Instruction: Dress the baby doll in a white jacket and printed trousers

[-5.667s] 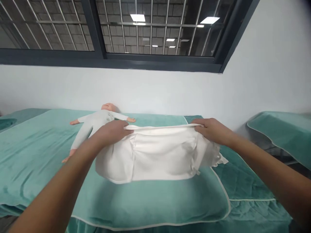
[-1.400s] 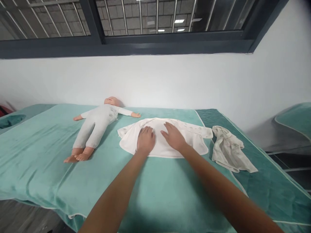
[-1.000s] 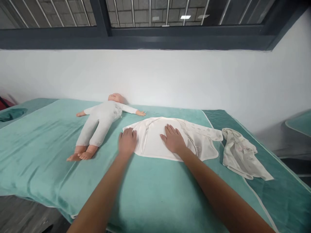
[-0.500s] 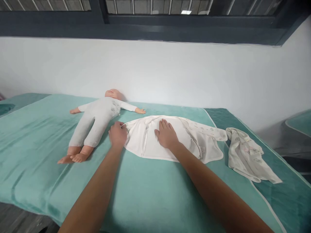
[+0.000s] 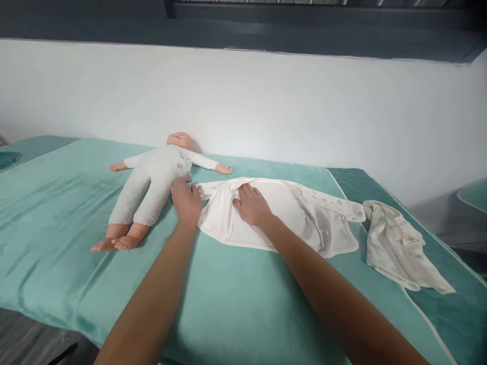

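Presently: left hand (image 5: pixel 186 200) flat, fingers loosely spread, palm down on the left edge of the white baby garment (image 5: pixel 281 215), gripping nothing. Right hand (image 5: pixel 251 205) open and pressed flat on the garment's middle, just beside the left hand, also holding nothing. Garment spread flat on the green bed cover (image 5: pixel 228 304), stretching rightward from under both hands, sleeve end pointing away to the right. Baby doll (image 5: pixel 152 185) in a pale suit lying face up just left of the left hand, arms out, one arm reaching above the fingertips. Second small garment (image 5: pixel 399 243), crumpled, well to the right of the right hand. White wall (image 5: pixel 266 106) beyond both hands.
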Demonstrator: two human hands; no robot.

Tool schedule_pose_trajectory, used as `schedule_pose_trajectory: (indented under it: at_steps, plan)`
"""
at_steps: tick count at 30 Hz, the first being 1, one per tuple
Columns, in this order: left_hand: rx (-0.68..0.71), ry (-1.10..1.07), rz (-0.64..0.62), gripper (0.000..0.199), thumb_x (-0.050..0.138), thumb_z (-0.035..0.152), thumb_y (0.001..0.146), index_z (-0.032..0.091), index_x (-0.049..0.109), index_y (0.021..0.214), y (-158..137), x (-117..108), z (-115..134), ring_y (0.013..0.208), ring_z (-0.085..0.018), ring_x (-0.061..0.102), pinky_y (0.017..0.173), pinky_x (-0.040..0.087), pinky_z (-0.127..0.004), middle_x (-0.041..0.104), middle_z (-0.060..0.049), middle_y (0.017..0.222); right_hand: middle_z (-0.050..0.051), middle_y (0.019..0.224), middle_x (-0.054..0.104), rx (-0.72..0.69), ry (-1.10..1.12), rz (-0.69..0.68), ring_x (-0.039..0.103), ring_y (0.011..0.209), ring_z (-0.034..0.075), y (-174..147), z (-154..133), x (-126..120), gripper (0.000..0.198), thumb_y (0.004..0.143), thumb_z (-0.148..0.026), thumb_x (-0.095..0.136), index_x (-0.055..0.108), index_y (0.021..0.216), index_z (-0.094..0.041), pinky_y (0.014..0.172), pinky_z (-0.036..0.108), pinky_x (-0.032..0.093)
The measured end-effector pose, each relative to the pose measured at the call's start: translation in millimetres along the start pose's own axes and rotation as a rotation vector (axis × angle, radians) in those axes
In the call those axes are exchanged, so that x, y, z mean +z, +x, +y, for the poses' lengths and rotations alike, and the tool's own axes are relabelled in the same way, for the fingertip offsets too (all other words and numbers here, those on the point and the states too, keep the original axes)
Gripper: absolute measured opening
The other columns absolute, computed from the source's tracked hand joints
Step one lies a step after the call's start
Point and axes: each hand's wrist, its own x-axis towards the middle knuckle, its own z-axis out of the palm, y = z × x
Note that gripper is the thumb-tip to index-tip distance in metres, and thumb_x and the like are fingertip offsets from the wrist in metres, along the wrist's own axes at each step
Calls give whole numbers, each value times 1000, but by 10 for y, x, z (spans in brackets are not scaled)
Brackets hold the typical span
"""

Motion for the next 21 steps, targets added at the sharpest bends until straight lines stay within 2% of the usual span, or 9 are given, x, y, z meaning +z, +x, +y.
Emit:
schedule_pose_trajectory:
  at_steps: [4,9,12,15,21]
  plan:
    - [107,-54,17,22,44,15,88,18,55,106,-106,-78,45,112,-27,54,99,42,-41,62,-10,111,19,160,20,-21,25,11,16,150,29,-242,-196,-16,66,100,-39,23,27,151,2,120,44,16]
    - [74,-76,-50,20,45,16,87,18,55,104,-131,-105,73,108,-26,55,97,43,-39,63,-10,107,20,160,18,-84,73,5,14,150,29,-672,-446,-39,66,100,-39,24,26,151,3,120,45,16]
    - [57,-79,-75,20,45,16,86,19,55,103,-114,-90,51,105,-25,57,94,45,-38,63,-10,105,17,161,17,-136,108,-10,14,150,28,-812,-459,-50,67,101,-44,20,27,151,0,121,44,16]
    - [51,-94,-89,21,45,16,85,20,55,102,-104,-68,11,102,-24,58,91,46,-37,63,-9,105,16,161,20,-100,108,-11,16,150,26,-775,-267,-62,69,101,-49,18,29,151,-2,121,44,16]
    - [12,-166,-114,20,43,15,84,21,57,98,-111,-55,-23,98,-21,60,89,47,-35,64,-7,101,17,161,19,258,1,18,16,150,27,-601,605,-83,70,101,-48,20,26,152,-1,121,44,15]
